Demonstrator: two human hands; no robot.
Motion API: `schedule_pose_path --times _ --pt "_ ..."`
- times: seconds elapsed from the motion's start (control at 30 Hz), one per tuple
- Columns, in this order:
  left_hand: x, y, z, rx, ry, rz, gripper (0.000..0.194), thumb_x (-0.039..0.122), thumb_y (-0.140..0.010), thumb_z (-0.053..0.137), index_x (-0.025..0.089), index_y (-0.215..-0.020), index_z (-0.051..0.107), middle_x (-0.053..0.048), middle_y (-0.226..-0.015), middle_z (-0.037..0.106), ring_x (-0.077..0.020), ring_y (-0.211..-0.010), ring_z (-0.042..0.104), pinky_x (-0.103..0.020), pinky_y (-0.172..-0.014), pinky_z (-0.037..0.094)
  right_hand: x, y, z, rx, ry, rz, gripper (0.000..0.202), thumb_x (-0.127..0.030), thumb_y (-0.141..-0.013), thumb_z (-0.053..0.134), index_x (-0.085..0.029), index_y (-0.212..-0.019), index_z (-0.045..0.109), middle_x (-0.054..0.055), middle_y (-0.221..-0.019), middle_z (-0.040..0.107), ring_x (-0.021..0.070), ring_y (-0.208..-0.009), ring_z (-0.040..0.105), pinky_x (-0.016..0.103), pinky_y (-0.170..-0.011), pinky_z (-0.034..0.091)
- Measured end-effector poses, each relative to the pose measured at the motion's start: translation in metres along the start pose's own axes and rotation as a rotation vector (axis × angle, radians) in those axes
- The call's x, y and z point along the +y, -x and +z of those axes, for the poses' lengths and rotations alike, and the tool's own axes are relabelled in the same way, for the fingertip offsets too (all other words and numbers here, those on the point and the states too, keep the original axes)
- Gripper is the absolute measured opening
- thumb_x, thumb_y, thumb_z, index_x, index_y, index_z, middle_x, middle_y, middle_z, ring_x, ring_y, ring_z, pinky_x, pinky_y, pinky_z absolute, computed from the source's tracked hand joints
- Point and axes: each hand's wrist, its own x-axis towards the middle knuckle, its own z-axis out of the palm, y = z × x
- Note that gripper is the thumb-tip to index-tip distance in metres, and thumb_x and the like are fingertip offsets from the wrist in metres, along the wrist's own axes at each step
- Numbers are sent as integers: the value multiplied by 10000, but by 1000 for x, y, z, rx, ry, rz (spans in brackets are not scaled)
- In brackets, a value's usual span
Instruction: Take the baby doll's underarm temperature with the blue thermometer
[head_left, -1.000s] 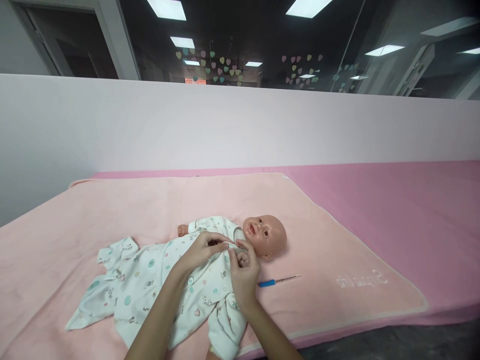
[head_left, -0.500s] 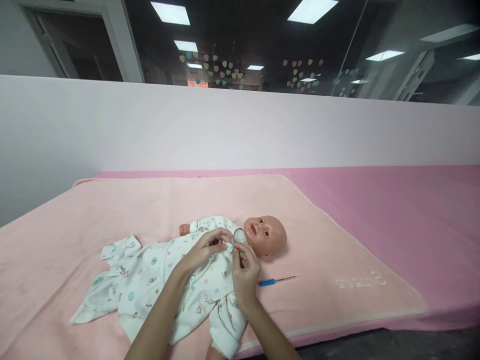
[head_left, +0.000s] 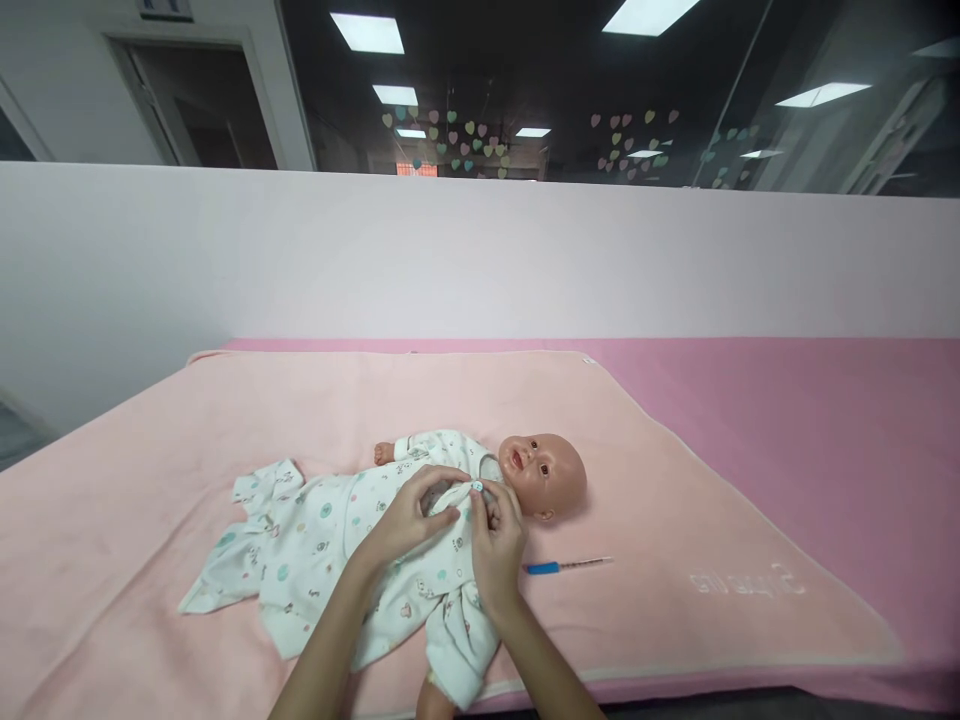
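Observation:
A baby doll point(head_left: 546, 475) lies on its back, its head to the right, dressed in a white baby romper point(head_left: 330, 530) with coloured prints. Near the neck, a small round light-blue button point(head_left: 477, 486) shows at the garment's edge. My left hand point(head_left: 416, 512) rests on the chest, with a fold of romper cloth between its thumb and fingers beside the button. Right by the collar, my right hand point(head_left: 496, 540) pinches the edge of the romper at the button. Its fingertips partly cover the cloth.
A thermometer-like stick with a blue end point(head_left: 544, 568) lies near the doll's head. Beneath everything spreads a peach blanket point(head_left: 675, 520) over a pink cover point(head_left: 825, 440). A white low wall point(head_left: 480, 260) stands behind, with dark glass above it.
My left thumb has moved away from its fingertips, and the button shows more clearly between the hands. The right hand stays at the collar. The whole view has shifted slightly.

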Motion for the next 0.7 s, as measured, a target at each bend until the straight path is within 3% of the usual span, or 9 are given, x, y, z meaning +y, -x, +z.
schedule_pose_path --times 0.1,0.23,0.33,0.43,0.5,0.7 --pt "3 17 0 127 -108 16 316 233 -755 586 207 -1070 588 -81 -1133 558 -219 -1101 483 -370 -970 375 1 1 -1 20 -7 -1 229 -319 -860 466 -147 -946 590 92 -901 612 166 -787 568 274 -672 462" --pt "-1 42 5 370 -324 17 198 238 -781 548 213 -963 622 -56 -1012 611 -204 -996 534 -360 -882 428 1 2 -1 23 25 -45 216 -293 -868 453 -150 -971 576 99 -925 596 162 -773 578 274 -653 474" --pt "-7 58 14 546 -563 17 170 249 -822 495 213 -923 627 -43 -922 643 -196 -905 555 -347 -809 429 -1 6 -1 -9 103 -203 222 -244 -865 442 -152 -1019 572 129 -1009 573 159 -759 585 262 -594 474" --pt "-12 68 24 578 -763 51 234 212 -844 448 217 -1017 606 -40 -975 649 -197 -914 552 -344 -798 403 -5 9 -2 -194 168 -471 204 -189 -843 463 -174 -1002 591 104 -963 608 165 -798 598 258 -629 476" --pt "-14 70 27 572 -821 68 275 186 -850 427 220 -1071 586 -35 -1004 646 -192 -922 552 -339 -799 394 -8 9 -1 -310 221 -573 190 -156 -837 457 -192 -934 617 66 -882 637 157 -795 600 254 -674 467" --pt "-15 70 28 624 -889 82 316 145 -862 383 223 -1092 584 -37 -1018 638 -189 -916 536 -341 -795 376 -9 9 4 -291 395 -600 259 -132 -838 399 -185 -947 627 63 -895 633 164 -793 580 244 -638 431"
